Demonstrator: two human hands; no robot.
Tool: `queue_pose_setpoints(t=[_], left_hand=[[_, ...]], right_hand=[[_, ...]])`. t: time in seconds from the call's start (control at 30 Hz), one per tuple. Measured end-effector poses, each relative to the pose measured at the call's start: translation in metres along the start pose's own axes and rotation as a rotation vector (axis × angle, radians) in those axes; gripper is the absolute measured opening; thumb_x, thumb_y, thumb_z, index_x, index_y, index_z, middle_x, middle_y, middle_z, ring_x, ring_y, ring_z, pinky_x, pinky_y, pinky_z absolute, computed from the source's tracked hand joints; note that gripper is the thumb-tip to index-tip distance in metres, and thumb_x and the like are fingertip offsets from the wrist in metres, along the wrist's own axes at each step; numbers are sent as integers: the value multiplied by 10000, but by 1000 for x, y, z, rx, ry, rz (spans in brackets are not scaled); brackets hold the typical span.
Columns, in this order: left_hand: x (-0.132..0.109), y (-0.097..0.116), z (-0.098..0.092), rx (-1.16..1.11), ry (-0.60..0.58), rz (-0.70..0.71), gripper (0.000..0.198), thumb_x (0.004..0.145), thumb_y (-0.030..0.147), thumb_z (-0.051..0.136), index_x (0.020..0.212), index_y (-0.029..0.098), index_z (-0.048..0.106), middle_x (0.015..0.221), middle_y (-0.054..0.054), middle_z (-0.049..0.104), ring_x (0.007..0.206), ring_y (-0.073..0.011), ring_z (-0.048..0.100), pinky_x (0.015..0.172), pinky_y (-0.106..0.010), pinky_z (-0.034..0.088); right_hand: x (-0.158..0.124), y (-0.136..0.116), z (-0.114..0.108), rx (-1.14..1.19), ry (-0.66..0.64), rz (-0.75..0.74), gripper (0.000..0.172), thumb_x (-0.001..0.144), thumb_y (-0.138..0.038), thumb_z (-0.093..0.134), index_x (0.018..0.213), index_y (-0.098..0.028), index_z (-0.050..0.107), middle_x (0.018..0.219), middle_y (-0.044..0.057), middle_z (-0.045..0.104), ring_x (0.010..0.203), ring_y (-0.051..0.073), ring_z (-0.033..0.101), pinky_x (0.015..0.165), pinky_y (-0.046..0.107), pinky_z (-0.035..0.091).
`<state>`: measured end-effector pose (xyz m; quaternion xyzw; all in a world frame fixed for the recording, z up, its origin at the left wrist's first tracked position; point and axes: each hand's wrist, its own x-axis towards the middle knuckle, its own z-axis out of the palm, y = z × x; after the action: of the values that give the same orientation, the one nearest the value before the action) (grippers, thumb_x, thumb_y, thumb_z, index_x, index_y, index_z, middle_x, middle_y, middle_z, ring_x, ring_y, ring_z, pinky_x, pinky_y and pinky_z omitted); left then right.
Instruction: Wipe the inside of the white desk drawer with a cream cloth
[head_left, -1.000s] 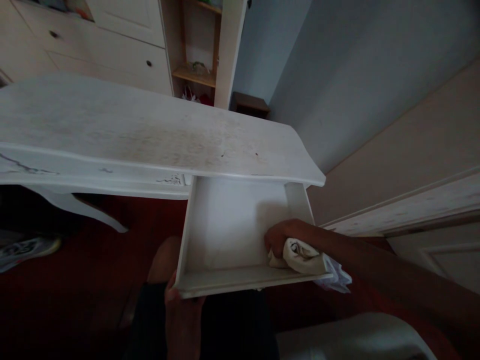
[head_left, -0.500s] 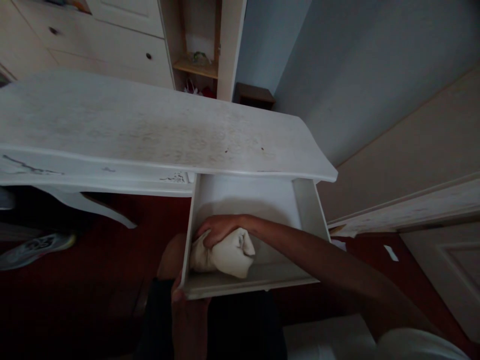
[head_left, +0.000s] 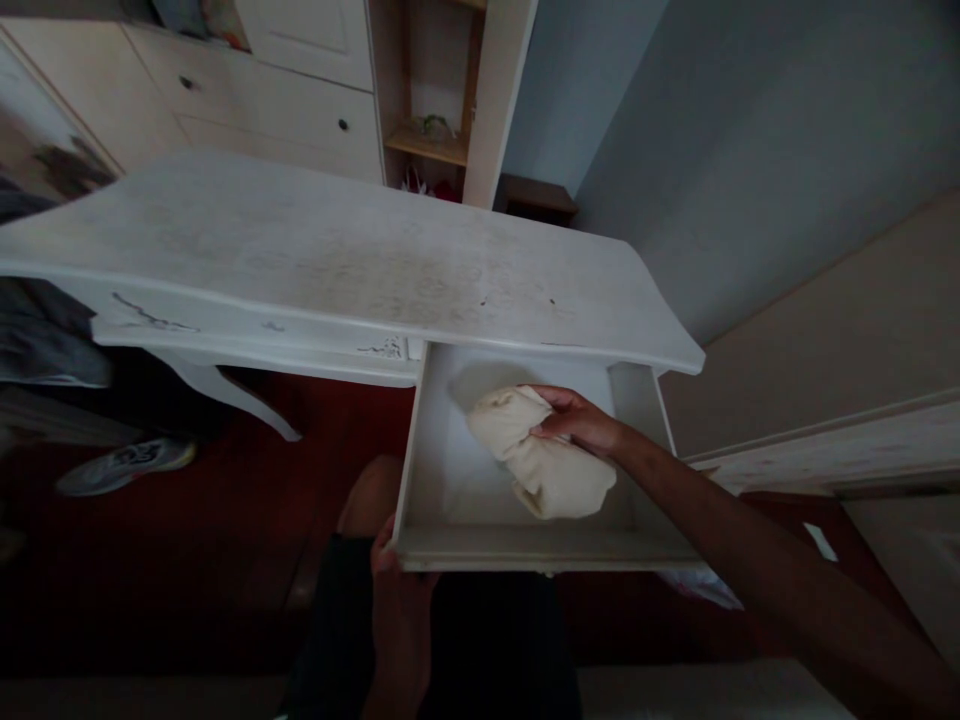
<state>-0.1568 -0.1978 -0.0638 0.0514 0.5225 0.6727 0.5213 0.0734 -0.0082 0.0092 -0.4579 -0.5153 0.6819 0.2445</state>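
A white drawer (head_left: 525, 545) stands pulled out from under the white table top (head_left: 337, 260). Inside it lies a bunched cream cloth (head_left: 551, 470). My right hand (head_left: 577, 420) reaches in from the right and rests on top of the cloth, fingers curled over it and pressing it against the drawer floor. My left hand (head_left: 397, 610) grips the drawer's front edge from below at its left corner, with the thumb over the rim. My dark-clothed knee shows beneath the drawer.
A curved table leg (head_left: 225, 395) stands left over a dark red floor. A grey shoe (head_left: 124, 465) lies far left. Cream cabinets with knobs (head_left: 300, 100) and an open shelf (head_left: 431, 145) stand behind. A grey wall and a pale panel (head_left: 825, 330) close the right side.
My right hand has swept the cloth from the drawer's front right corner to the left, then up toward the back middle. My left hand has stayed on the drawer front. The view has shifted left.
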Motion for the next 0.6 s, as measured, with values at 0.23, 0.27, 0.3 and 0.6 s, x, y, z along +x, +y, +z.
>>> queue_pose_setpoints(t=[0.23, 0.27, 0.3, 0.6], left_hand=[[-5, 0, 1, 5, -28, -71, 376, 820, 568, 640, 1015, 254, 712, 1133, -79, 746, 1226, -367, 619, 888, -474, 589], [-4, 1, 1, 4, -37, -72, 370, 815, 568, 647, 1007, 258, 713, 1129, -77, 748, 1225, -370, 619, 892, -482, 587], [-4, 1, 0, 3, -45, -73, 361, 812, 564, 652, 1002, 263, 714, 1127, -75, 749, 1227, -375, 618, 894, -491, 584], [2, -2, 3, -10, -61, -55, 350, 869, 543, 595, 1030, 259, 722, 1181, -119, 733, 1256, -387, 606, 870, -483, 577]], right_hand=[[3, -6, 45, -842, -184, -132, 616, 758, -179, 641, 1371, -225, 618, 1367, 82, 670, 1195, 264, 653, 1038, 418, 476], [5, -9, 60, -988, -199, -168, 606, 769, -173, 637, 1371, -246, 621, 1366, 73, 672, 1216, 275, 644, 1048, 426, 470], [7, -12, 75, -1105, -208, -198, 593, 789, -185, 636, 1376, -267, 616, 1365, 65, 674, 1219, 282, 645, 1032, 428, 482], [11, -15, 165, -1770, -636, -524, 231, 939, -154, 566, 864, -182, 782, 940, 97, 787, 837, 246, 744, 599, 309, 477]])
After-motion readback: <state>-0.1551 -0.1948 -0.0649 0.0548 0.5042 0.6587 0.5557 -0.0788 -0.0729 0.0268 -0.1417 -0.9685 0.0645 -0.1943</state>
